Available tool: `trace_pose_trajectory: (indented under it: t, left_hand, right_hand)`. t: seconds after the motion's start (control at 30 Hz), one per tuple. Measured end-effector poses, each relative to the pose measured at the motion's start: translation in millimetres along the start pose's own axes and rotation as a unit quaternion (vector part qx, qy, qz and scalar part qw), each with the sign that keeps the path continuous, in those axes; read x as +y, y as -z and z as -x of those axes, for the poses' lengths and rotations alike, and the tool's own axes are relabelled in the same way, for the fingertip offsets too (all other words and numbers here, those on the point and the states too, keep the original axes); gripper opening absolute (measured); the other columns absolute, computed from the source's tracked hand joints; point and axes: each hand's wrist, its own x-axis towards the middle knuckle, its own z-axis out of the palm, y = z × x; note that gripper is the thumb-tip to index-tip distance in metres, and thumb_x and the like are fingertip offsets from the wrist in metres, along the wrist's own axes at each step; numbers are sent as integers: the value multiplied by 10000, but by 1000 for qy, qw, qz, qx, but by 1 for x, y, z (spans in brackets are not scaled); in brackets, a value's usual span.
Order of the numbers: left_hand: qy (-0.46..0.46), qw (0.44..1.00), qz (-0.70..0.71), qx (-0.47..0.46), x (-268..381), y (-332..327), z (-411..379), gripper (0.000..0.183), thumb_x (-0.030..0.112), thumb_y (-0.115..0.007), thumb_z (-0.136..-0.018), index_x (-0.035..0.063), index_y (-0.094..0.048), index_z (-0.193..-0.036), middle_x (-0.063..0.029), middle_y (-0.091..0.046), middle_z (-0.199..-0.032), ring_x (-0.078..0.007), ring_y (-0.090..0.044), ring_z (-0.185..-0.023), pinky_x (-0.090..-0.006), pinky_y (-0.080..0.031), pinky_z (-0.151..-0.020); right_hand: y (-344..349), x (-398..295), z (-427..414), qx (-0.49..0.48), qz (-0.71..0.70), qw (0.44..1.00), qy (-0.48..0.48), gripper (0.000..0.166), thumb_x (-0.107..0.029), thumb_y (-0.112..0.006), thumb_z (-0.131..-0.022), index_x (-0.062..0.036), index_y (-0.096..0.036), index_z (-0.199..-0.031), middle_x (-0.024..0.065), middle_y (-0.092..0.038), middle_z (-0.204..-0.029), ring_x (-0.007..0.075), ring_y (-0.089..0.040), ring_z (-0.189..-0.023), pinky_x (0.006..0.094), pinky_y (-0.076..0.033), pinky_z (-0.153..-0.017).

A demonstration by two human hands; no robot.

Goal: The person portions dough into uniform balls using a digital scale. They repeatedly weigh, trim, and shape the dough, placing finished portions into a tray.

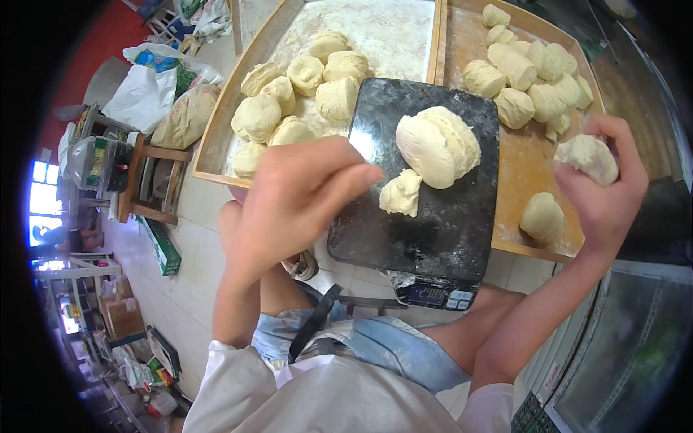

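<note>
A large ball of dough (437, 146) rests on the black platform of a kitchen scale (433, 233), with a small torn piece of dough (401, 194) touching its lower left side. My left hand (298, 200) is raised over the scale's left edge, fingers curled with the thumb pointing towards the small piece; whether anything is inside its fingers cannot be seen. At the right, my right hand (609, 184) is closed around a lump of dough (587, 158) with a rough, torn face. Below the platform, the scale's display (427, 293) is lit.
Several dough portions (305, 76) lie in a floured wooden tray (216, 130) at the left. More are heaped in a wooden tray (533, 250) at the right, one lump (542, 218) lying apart near its front. A wooden stool (157, 214) and bags stand at the far left.
</note>
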Motion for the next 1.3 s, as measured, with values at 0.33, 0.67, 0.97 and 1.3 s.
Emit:
trace_pose_trajectory:
  t: [0.33,0.67,0.97,1.3]
  left_hand:
    - [-43,998,-42,17,-9,-3,20,156,106,-682,-872,6,-639,-984,-86,-629,-872,-188,-595,-710,-270,-454,-597]
    - [-72,984,-130,-100,12,-16,13,552,170,-768,-729,76,-545,-1225,-108,-546,-1206,-322,-568,-1045,-413,-492,-823]
    - [-125,969,-191,-96,7,-33,3,389,80,-712,-757,21,-525,-1093,-92,-562,-1019,-284,-570,-893,-389,-503,-742]
    - [-152,978,-137,-29,1,-32,3,312,-10,-690,-739,17,-574,-1028,-99,-587,-897,-277,-589,-789,-379,-511,-665]
  right_hand:
    - [-9,73,4,-179,100,945,-256,270,-18,-672,-647,-17,-573,-898,64,-611,-740,151,-567,-641,298,-461,-587]
    - [-17,102,14,-236,32,941,-239,380,-8,-667,-736,-14,-568,-1103,75,-626,-878,154,-611,-807,294,-500,-669]
    - [-16,35,-4,-49,-19,984,-170,354,-58,-710,-756,-38,-653,-1104,58,-658,-1023,147,-601,-901,283,-496,-785]
    - [-74,-30,6,-216,-42,972,80,542,-131,-747,-677,-47,-616,-1195,129,-616,-1149,294,-604,-1056,376,-469,-935]
